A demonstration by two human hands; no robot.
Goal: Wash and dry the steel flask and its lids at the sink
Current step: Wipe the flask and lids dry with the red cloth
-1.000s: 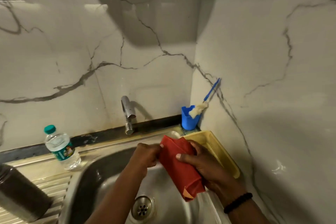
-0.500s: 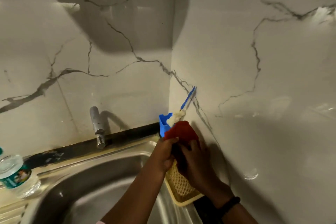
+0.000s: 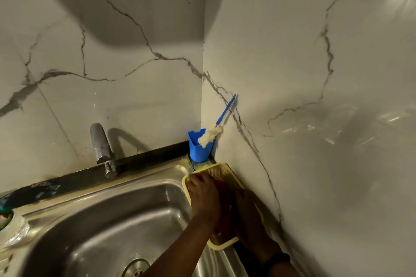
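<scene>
Both hands, left hand (image 3: 203, 195) and right hand (image 3: 245, 211), press a soft, light red cloth (image 3: 222, 189) into the yellow tray (image 3: 221, 170); I cannot tell whether either grip is clamped on it.

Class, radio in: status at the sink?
Both hands down in yellow tray, red cloth between them. Flask out of view. Nothing blocking.

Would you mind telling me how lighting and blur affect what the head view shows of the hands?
Head view: dim and warm; both hands, left and right, lie in shadow over the yellow tray, grips unreadable; glare streaks the right wall; bottle at the left edge smears.
</scene>
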